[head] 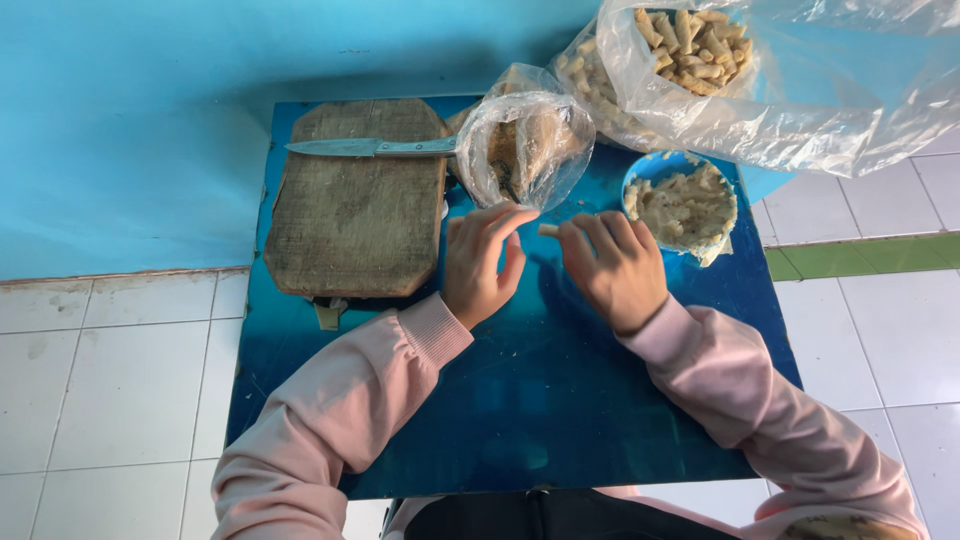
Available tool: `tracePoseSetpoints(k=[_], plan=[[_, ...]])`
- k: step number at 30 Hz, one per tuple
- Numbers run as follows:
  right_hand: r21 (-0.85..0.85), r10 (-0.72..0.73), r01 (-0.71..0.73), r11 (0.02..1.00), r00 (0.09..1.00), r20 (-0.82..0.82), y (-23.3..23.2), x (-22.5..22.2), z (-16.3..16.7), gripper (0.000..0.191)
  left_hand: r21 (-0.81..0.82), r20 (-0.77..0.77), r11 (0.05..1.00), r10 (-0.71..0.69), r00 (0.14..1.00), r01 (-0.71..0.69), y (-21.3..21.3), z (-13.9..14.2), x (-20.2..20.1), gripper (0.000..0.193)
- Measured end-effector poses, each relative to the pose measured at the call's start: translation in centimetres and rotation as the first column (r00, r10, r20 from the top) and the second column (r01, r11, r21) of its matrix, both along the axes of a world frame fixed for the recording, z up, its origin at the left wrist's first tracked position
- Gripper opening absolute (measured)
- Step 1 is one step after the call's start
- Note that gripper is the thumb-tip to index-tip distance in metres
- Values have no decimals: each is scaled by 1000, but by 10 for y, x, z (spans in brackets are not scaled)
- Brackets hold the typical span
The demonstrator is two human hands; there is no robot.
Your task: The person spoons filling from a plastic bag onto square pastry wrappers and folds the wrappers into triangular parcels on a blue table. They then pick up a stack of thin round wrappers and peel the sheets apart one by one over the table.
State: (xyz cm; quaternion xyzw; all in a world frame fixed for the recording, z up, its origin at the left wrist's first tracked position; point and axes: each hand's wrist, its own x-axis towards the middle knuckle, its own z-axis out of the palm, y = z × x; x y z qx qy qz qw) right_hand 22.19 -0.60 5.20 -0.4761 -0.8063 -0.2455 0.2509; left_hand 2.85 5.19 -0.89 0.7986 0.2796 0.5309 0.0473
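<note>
Her right hand [618, 268] pinches a small pale stick [548, 230] near the table's [560, 400] middle. The left hand [484, 262], fingers loosely spread and holding nothing, touches the small bag [524, 148] just beside the cutting board [358, 200] and knife [370, 147] at the far edge.

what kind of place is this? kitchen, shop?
Probably a home or small-scale food-prep spot, not a fitted kitchen: a low blue table on a white tiled floor, a worn wooden cutting board with a knife, and plastic bags of beige snack pieces. The right hand holds one piece.
</note>
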Motion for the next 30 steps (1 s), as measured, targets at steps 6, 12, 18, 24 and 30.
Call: tracePoseSetpoints(k=[6, 12, 18, 24, 30], plan=[[439, -55, 7, 899, 994, 97, -26, 39, 41, 24, -13, 153, 993, -110, 982, 114, 3, -9, 5, 36], [328, -221, 243, 913, 970, -103, 7, 98, 71, 14, 24, -1, 972, -232, 973, 232, 2, 2, -1, 11], [26, -35, 42, 999, 978, -208, 65, 126, 102, 7, 117, -120, 936, -317, 941, 331, 2, 12, 4, 18], [56, -62, 68, 996, 992, -107, 113, 120, 103, 8, 91, -131, 931, -340, 931, 353, 3, 10, 3, 18], [-1, -1, 1, 1000, 987, -163, 92, 105, 114, 6, 81, -146, 930, -344, 928, 358, 4, 9, 3, 20]])
